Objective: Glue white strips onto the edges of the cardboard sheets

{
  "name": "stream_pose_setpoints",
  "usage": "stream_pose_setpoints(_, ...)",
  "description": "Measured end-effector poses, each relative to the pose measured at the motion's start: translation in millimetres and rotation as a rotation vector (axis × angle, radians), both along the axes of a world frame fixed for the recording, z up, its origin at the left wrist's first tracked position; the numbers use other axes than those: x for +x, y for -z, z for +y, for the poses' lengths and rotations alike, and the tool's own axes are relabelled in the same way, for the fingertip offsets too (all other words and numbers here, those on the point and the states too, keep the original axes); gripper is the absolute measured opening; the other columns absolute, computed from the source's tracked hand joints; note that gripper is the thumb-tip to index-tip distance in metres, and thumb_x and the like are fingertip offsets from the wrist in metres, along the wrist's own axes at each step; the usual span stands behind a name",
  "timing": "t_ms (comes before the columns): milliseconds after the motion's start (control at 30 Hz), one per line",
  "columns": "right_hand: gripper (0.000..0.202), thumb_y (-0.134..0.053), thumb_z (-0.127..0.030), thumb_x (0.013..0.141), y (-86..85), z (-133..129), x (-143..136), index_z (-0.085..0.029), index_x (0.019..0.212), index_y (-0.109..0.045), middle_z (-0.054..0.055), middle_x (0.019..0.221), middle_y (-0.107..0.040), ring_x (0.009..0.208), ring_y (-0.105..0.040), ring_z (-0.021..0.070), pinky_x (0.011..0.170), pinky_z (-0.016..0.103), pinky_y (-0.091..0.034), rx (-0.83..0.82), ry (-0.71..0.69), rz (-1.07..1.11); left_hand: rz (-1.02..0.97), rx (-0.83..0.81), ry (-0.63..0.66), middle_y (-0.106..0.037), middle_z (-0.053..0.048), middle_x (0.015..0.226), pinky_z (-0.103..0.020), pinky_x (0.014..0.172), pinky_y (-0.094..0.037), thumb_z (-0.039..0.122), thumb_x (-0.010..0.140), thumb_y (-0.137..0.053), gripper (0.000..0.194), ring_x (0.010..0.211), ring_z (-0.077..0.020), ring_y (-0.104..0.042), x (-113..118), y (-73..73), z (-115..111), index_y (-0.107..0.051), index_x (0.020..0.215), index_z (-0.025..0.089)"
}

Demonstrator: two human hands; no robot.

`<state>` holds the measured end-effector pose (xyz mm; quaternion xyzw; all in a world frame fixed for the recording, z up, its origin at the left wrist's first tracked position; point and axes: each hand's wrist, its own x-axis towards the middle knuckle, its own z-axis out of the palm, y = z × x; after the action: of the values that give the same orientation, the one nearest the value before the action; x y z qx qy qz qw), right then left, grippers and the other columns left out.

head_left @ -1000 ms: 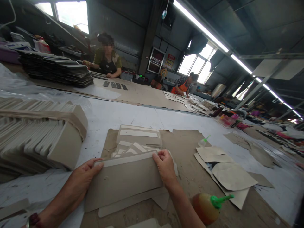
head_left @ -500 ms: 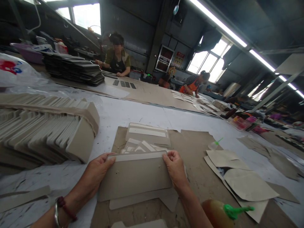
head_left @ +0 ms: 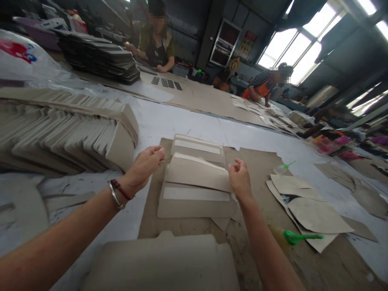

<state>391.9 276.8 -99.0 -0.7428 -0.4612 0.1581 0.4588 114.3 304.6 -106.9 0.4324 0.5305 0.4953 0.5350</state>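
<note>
A thin grey-beige panel [head_left: 197,173] with a pale strip along its far edge lies tilted and slightly bowed over a similar panel [head_left: 188,206]. Just off its left end is my left hand [head_left: 148,163], fingers curled together with nothing visible in them. My right hand [head_left: 240,180] is at the panel's right edge, its fingers also curled in. Whether it still touches the edge I cannot tell. Behind these sits another stack of panels [head_left: 198,147] with white strips. Closer to me lies a blurred beige piece [head_left: 163,262].
A strapped row of beige panels [head_left: 66,125] stands at left. On the right are loose beige sheets [head_left: 315,210] and a bottle with a green nozzle [head_left: 298,237]. Two people, one by a black stack [head_left: 97,56], work across the table.
The panel I held by both ends has moved away from me onto the other panels. My hands have spread outward, the left one off it. The view has tipped downward, and the near beige piece shows more.
</note>
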Motion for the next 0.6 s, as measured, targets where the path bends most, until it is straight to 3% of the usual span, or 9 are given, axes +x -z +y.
stream_pose_setpoints(67, 0.046, -0.053, -0.041, 0.074, -6.5, -25, -7, -0.016, 0.112, -0.055, 0.013, 0.107, -0.061, 0.098, -0.056, 0.0266, 0.090, 0.040, -0.040, -0.028, -0.069, -0.051, 0.117, -0.024, 0.046, -0.063, -0.005, 0.093, -0.036, 0.087, -0.045, 0.041, 0.082, -0.060, 0.036, 0.091, -0.0193, -0.059, -22, 0.9, -22, -0.058, 0.107, 0.015)
stream_pose_setpoints(200, 0.034, -0.048, -0.051, 0.083, -16.5, -99, -21, -0.022, 0.094, -0.063, 0.005, 0.085, -0.066, 0.081, -0.059, 0.0232, 0.076, 0.036, -0.042, -0.260, -0.372, -0.160, 0.368, -0.111, 0.112, -0.067, -0.005, 0.092, -0.034, 0.077, -0.046, 0.061, 0.068, -0.065, 0.060, 0.089, -0.0246, -0.061, -77, 6.1, -93, -0.061, 0.113, 0.021)
stream_pose_setpoints(267, 0.037, -0.042, -0.052, 0.087, -11.1, -137, -26, -0.022, 0.086, -0.065, 0.005, 0.083, -0.065, 0.081, -0.058, 0.0241, 0.075, 0.037, -0.040, -0.349, -0.478, -0.248, 0.458, -0.149, 0.111, -0.068, -0.005, 0.087, -0.035, 0.075, -0.046, 0.069, 0.063, -0.064, 0.064, 0.084, -0.0264, -0.061, -98, 14.2, -133, -0.064, 0.106, 0.022)
stream_pose_setpoints(333, 0.039, -0.041, -0.051, 0.089, 0.9, -166, -31, -0.022, 0.084, -0.066, 0.007, 0.084, -0.064, 0.086, -0.056, 0.0261, 0.080, 0.040, -0.040, -0.346, -0.536, -0.325, 0.534, -0.222, 0.176, -0.069, -0.005, 0.095, -0.034, 0.081, -0.045, 0.073, 0.065, -0.059, 0.061, 0.094, -0.0277, -0.061, -110, 24.1, -170, -0.067, 0.098, 0.023)
stream_pose_setpoints(433, 0.034, -0.048, -0.047, 0.085, 17.8, -188, -40, -0.020, 0.093, -0.067, 0.008, 0.092, -0.064, 0.094, -0.053, 0.0278, 0.088, 0.044, -0.038, -0.260, -0.530, -0.348, 0.493, -0.251, 0.297, -0.069, -0.004, 0.099, -0.029, 0.080, -0.045, 0.074, 0.070, -0.053, 0.057, 0.096, -0.0256, -0.061, -110, 33.9, -209, -0.065, 0.094, 0.023)
stream_pose_setpoints(500, 0.033, -0.053, -0.047, 0.081, 20.8, -194, -45, -0.019, 0.095, -0.065, 0.009, 0.097, -0.064, 0.095, -0.054, 0.0276, 0.089, 0.043, -0.039, -0.225, -0.435, -0.267, 0.463, -0.232, 0.251, -0.068, -0.003, 0.090, -0.028, 0.074, -0.045, 0.070, 0.073, -0.053, 0.052, 0.087, -0.0229, -0.061, -102, 33.7, -226, -0.064, 0.091, 0.022)
stream_pose_setpoints(600, 0.036, -0.053, -0.052, 0.079, 15.0, -201, -47, -0.019, 0.090, -0.060, 0.007, 0.089, -0.063, 0.082, -0.057, 0.0243, 0.076, 0.038, -0.045, -0.269, -0.300, -0.082, 0.453, -0.202, 0.166, -0.064, -0.001, 0.076, -0.027, 0.064, -0.043, 0.067, 0.076, -0.051, 0.047, 0.073, -0.0194, -0.058, -81, 26.6, -243, -0.060, 0.086, 0.022)
